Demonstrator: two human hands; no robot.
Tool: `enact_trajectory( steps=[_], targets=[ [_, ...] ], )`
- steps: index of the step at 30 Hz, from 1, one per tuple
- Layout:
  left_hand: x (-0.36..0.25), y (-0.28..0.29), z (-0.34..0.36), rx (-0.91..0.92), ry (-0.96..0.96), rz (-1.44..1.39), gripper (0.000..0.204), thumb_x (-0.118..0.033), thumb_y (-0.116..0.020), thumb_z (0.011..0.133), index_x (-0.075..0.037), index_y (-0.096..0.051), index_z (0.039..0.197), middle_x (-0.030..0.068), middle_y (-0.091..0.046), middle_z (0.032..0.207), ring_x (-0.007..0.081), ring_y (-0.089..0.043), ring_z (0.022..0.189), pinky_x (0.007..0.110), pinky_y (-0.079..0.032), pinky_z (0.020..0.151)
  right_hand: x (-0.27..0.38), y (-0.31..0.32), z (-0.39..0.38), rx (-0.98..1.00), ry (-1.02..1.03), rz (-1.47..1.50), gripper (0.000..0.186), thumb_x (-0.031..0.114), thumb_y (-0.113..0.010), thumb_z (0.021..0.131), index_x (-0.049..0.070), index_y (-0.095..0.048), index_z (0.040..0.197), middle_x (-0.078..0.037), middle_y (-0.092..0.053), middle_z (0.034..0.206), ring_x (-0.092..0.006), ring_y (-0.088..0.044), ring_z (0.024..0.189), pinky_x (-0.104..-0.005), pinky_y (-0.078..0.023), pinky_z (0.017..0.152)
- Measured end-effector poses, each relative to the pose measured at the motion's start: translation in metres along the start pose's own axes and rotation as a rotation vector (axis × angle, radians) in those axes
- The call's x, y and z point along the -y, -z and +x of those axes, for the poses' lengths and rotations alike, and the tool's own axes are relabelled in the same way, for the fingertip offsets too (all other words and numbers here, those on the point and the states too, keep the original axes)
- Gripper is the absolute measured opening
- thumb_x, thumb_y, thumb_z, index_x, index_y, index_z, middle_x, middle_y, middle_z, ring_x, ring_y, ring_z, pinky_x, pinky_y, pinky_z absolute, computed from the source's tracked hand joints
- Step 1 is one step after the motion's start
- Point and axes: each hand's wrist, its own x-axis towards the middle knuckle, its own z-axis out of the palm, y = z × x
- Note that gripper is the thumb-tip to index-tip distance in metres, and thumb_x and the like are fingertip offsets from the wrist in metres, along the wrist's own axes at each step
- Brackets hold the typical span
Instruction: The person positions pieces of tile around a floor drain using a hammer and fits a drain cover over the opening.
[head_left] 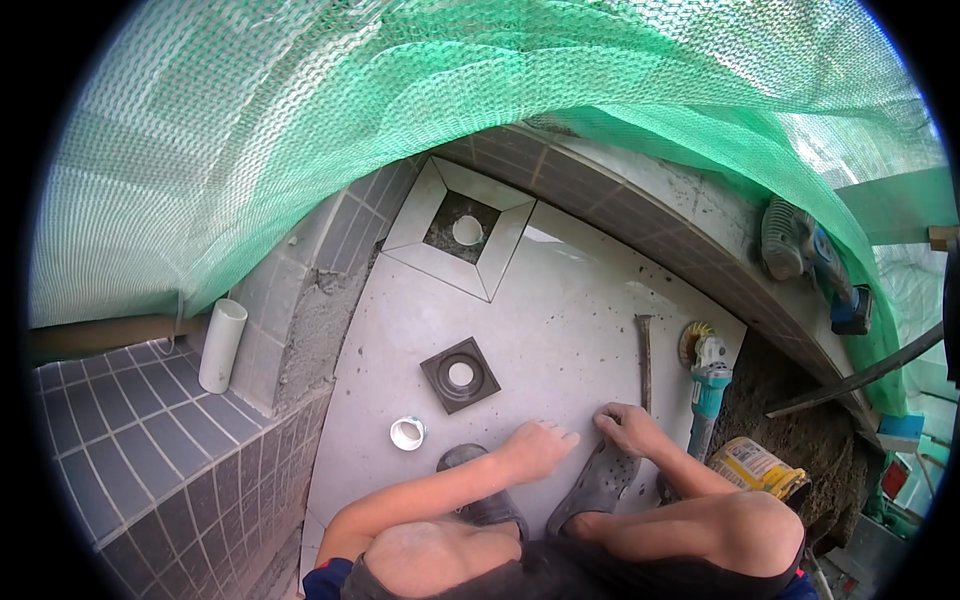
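My left hand (537,450) hovers over the pale floor tile (560,320), its fingers curled in and no object showing in them. Close to the toe of my dark grey clog (597,482), my right hand (630,430) has its fingers bent together; whatever they hold, if anything, is hidden. A square dark drain fitting (436,381) with a round centre lies on the tile, farther off and left of my hands. Beside it sits a short white plastic pipe collar (396,434). Beyond my right hand lies a thin rusty metal bar or hammer (645,350).
A teal angle grinder (709,390) with a wire brush lies at right, by a yellow container (752,466). Another power tool (790,240) rests on the ledge. At the far corner, a tile-framed square recess (437,238) surrounds a white pipe. A white tube (222,345) stands left; green netting (480,80) hangs overhead.
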Motion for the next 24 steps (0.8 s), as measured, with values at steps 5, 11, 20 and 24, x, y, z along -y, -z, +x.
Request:
enact_trajectory(
  steps=[5,11,20,24],
  targets=[
    [0.001,0.004,0.001,-0.012,0.012,0.014,0.038,-0.014,-0.072,0.074,-0.005,-0.065,0.110,0.0136,-0.069,0.089,0.0338,-0.068,0.091,0.046,-0.054,0.081,-0.002,0.000,0.001,-0.019,0.031,-0.016,0.038,0.036,-0.057,0.101,0.002,-0.072,0.105,-0.015,-0.070,0.078,-0.0285,-0.069,0.075,-0.0407,-0.054,0.076],
    [-0.004,0.012,0.002,-0.083,0.014,-0.015,0.038,-0.010,-0.069,0.077,-0.003,-0.064,0.114,0.0148,-0.068,0.092,0.0343,-0.066,0.094,0.046,-0.054,0.083,-0.005,-0.001,0.002,-0.013,0.011,0.029,0.036,0.035,-0.057,0.101,0.002,-0.071,0.103,-0.011,-0.070,0.076,-0.0246,-0.067,0.073,-0.0381,-0.053,0.074],
    [-0.005,0.016,0.001,-0.150,0.001,-0.040,0.040,-0.010,-0.070,0.076,-0.002,-0.064,0.114,0.0153,-0.064,0.094,0.0351,-0.063,0.097,0.046,-0.054,0.082,-0.003,-0.002,0.001,-0.048,0.034,0.009,0.036,0.034,-0.058,0.102,0.001,-0.072,0.102,-0.008,-0.070,0.076,-0.0213,-0.067,0.072,-0.0363,-0.053,0.073],
    [-0.004,0.011,0.001,-0.070,0.006,-0.026,0.040,-0.011,-0.072,0.075,-0.002,-0.064,0.113,0.0158,-0.064,0.095,0.0359,-0.063,0.097,0.047,-0.054,0.082,-0.004,-0.002,0.002,-0.021,-0.002,0.056,0.036,0.034,-0.058,0.102,0.001,-0.071,0.102,-0.008,-0.070,0.076,-0.0210,-0.067,0.071,-0.0360,-0.054,0.072]
  ],
)
